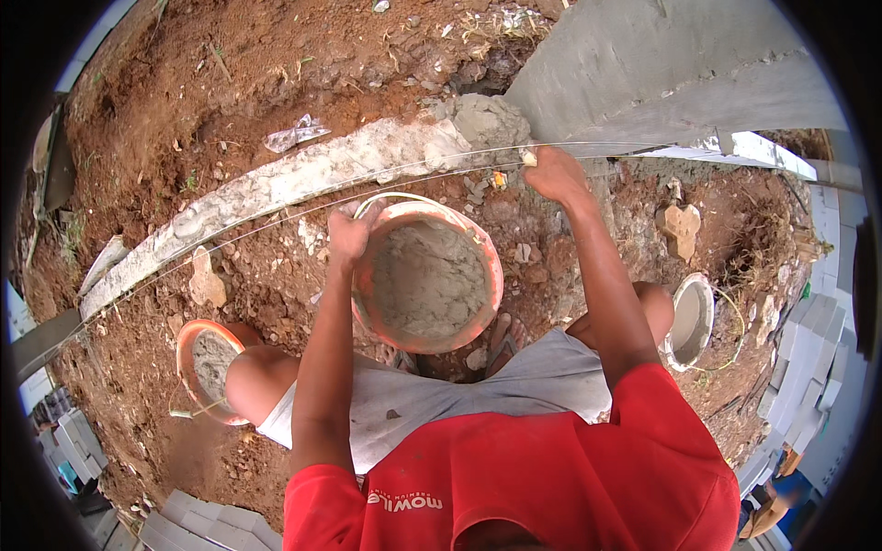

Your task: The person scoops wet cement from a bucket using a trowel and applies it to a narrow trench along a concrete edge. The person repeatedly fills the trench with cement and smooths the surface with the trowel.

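My left hand [354,225] is closed on the pale handle at the upper left rim of an orange bucket [427,275] of wet grey mortar between my feet. My right hand [556,174] is closed round a small pale object [529,158] that I cannot make out, near two thin taut strings. Behind them runs a rough whitish footing strip [276,179], with a lump of fresh mortar [485,119] at its right end, against a smooth grey rendered structure [643,64].
Orange bucket [195,363] by my left leg; grey-rimmed bucket [689,321] by my right. Around them are reddish soil [184,92], rubble and a plastic scrap [294,134]. Grey blocks [795,386] are stacked right and lower left [197,523]. Another person [767,514] is at lower right.
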A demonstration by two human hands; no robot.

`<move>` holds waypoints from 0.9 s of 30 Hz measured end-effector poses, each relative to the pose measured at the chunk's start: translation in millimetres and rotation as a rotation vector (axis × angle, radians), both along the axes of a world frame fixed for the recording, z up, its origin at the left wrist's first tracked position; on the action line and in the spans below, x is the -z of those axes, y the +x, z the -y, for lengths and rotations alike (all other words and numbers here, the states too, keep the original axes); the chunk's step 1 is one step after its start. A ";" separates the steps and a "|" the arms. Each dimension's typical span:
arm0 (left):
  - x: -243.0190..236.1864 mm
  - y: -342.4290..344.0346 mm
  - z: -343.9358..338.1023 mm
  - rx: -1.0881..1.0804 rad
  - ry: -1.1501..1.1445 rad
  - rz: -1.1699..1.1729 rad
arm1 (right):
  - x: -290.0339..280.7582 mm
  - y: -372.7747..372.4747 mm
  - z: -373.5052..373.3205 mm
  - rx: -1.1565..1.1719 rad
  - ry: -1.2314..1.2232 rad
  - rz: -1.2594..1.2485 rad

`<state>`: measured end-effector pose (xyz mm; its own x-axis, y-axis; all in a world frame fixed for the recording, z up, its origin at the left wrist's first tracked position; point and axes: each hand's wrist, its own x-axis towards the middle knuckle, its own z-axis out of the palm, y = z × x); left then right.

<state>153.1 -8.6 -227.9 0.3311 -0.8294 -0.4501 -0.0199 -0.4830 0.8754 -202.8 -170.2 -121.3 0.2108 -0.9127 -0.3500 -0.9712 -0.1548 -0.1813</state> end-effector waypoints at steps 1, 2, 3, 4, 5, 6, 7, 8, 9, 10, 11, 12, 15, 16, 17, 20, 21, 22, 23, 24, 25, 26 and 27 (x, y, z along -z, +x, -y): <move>-15.5 -10.7 3.2 -0.009 -0.012 -0.085 | 13.6 -0.2 -0.7 0.055 0.002 -0.030; -27.6 -14.8 3.6 -0.030 -0.031 -0.160 | 26.4 5.7 0.2 0.098 -0.003 -0.050; -15.6 -14.5 0.6 -0.023 -0.013 -0.055 | 37.8 9.4 -2.0 0.143 -0.008 -0.070; 2.8 -2.3 -3.7 -0.027 -0.005 0.062 | 55.6 16.0 -4.0 0.183 -0.054 -0.046; 12.8 8.1 -2.5 -0.030 0.001 0.179 | 70.3 19.8 -9.7 0.250 -0.192 0.040; -5.5 -14.1 9.2 0.034 0.036 0.121 | 85.7 1.2 -18.5 0.339 -0.338 0.087; -18.4 -20.2 16.3 0.016 0.008 0.045 | 92.0 -3.8 -28.6 0.414 -0.470 0.156; -25.3 -20.2 10.8 -0.011 0.000 -0.024 | 81.4 -3.6 -35.2 0.436 -0.438 0.157; -32.6 -19.2 6.8 -0.037 -0.009 -0.093 | 69.2 -6.3 -42.9 0.417 -0.317 0.196; -46.7 -19.4 9.6 0.020 0.070 0.050 | 49.2 -12.2 -51.4 0.406 -0.207 0.226; -42.8 -16.6 10.4 -0.029 0.047 -0.019 | 35.1 -16.9 -54.2 0.390 -0.117 0.266; -34.9 -13.0 7.3 -0.078 0.026 -0.088 | 33.1 -21.7 -64.4 0.385 0.013 0.251; -18.8 -6.1 4.9 -0.121 -0.009 -0.197 | 6.1 -16.0 -91.2 0.294 0.209 0.266; -16.9 -5.2 4.4 -0.114 -0.015 -0.215 | -0.1 -11.7 -90.0 0.331 0.284 0.233; -19.3 -9.5 8.2 -0.093 -0.027 -0.225 | 10.3 -16.8 -88.0 0.374 0.225 0.191; -26.7 -18.1 15.4 -0.034 -0.040 -0.200 | 56.3 -31.3 -67.9 0.477 0.109 0.100; -29.0 -20.6 17.6 -0.011 -0.032 -0.158 | 62.9 -35.4 -57.3 0.501 0.103 0.094; -28.8 -15.4 13.2 0.002 -0.020 -0.112 | 65.1 -32.3 -53.4 0.516 0.103 0.090; -22.1 -9.6 9.4 0.008 -0.015 -0.110 | 66.2 -30.9 -53.6 0.520 0.139 0.094; -13.0 -4.9 6.6 0.015 -0.011 -0.109 | 66.6 -30.1 -54.3 0.524 0.174 0.096; -13.0 -4.6 5.5 0.020 -0.007 -0.111 | 62.7 -26.2 -53.8 0.526 0.208 0.095; -13.9 -4.4 1.8 0.027 0.002 -0.082 | 59.1 -21.2 -53.3 0.497 0.189 0.082; -13.6 -2.1 4.3 0.019 0.003 -0.091 | 55.4 -15.8 -53.0 0.469 0.169 0.068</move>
<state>151.1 -12.9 -214.3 0.2728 -0.8336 -0.4803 0.0504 -0.4862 0.8724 -218.6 -117.2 -176.7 -0.1809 -0.8465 -0.5007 -0.9144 0.3323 -0.2313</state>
